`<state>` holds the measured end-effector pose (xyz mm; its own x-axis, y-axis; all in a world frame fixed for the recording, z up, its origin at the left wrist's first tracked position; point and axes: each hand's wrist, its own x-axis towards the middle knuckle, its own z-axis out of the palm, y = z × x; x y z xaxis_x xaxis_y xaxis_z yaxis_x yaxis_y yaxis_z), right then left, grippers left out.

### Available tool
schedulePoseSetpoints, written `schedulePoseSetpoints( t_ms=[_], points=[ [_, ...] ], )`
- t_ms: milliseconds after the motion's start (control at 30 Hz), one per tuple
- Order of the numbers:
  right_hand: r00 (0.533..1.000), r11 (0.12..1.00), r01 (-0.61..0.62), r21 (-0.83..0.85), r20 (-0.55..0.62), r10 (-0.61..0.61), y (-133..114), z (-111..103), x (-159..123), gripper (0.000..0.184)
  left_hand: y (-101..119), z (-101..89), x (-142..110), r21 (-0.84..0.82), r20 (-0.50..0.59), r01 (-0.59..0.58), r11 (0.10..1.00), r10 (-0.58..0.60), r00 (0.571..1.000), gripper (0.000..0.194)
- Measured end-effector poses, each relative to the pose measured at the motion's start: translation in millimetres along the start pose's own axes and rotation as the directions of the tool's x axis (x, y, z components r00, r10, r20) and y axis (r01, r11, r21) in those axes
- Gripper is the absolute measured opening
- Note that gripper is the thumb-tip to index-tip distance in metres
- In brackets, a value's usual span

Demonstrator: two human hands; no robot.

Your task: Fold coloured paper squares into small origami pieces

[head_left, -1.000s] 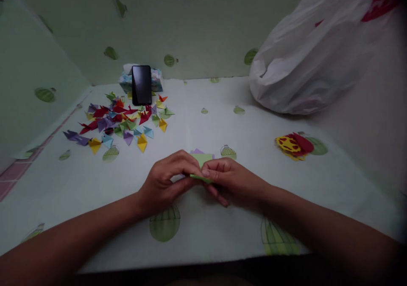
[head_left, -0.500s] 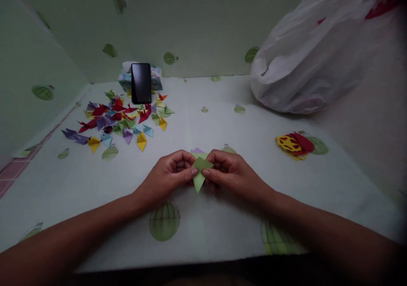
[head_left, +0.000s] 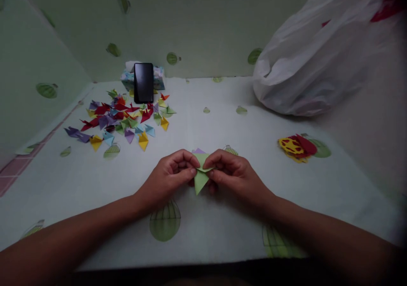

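A small piece of light green folded paper [head_left: 201, 180] is held between my two hands, its point facing down toward me. My left hand [head_left: 178, 170] pinches its left side between thumb and fingertips. On the right side, my right hand [head_left: 231, 171] pinches it the same way, with the fingertips close to those of the left. A crease runs across the paper's middle, level with my thumbs. Just behind, a bit of purple paper [head_left: 199, 151] shows; my fingers and the green paper hide the rest of it.
Many-coloured folded paper pieces [head_left: 129, 123] lie in a heap at the back left. A phone [head_left: 143, 83] leans on a tissue box [head_left: 160, 78] behind them. At right are red and yellow cut-out pieces [head_left: 294, 147] and a big white plastic bag [head_left: 295, 82] by the wall.
The green paper's upper flap has been folded down, leaving a crosswise crease. My fingertips have moved closer together over it. The view has shifted slightly.
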<state>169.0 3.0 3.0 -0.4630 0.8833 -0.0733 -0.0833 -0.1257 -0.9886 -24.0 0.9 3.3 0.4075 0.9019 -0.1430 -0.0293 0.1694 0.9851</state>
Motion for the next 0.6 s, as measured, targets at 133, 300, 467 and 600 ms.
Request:
schedulePoseSetpoints(
  t_ms=[133,300,467,600],
  points=[
    [1.0,0.999,0.016,0.039,-0.027,-0.015,1.5,-0.9,-0.8,0.006,-0.2,0.7,-2.4,-0.041,-0.013,-0.048,0.998,0.047,0.999,0.005],
    [1.0,0.987,0.027,0.159,-0.004,-0.027,9.9,-2.4,-0.6,0.009,0.4,2.0,-3.2,-0.09,0.024,-0.106,0.99,0.109,0.994,0.01],
    [0.999,0.991,0.044,0.128,0.013,-0.046,10.9,-4.1,-1.0,0.008,-1.0,2.2,-3.5,-0.131,0.018,-0.124,0.984,0.127,0.992,0.011],
    [0.999,0.998,0.054,0.031,0.004,-0.054,5.5,-3.5,-3.5,0.009,-2.7,1.3,-4.3,-0.155,0.029,-0.105,0.982,0.111,0.993,0.011]
  ],
)
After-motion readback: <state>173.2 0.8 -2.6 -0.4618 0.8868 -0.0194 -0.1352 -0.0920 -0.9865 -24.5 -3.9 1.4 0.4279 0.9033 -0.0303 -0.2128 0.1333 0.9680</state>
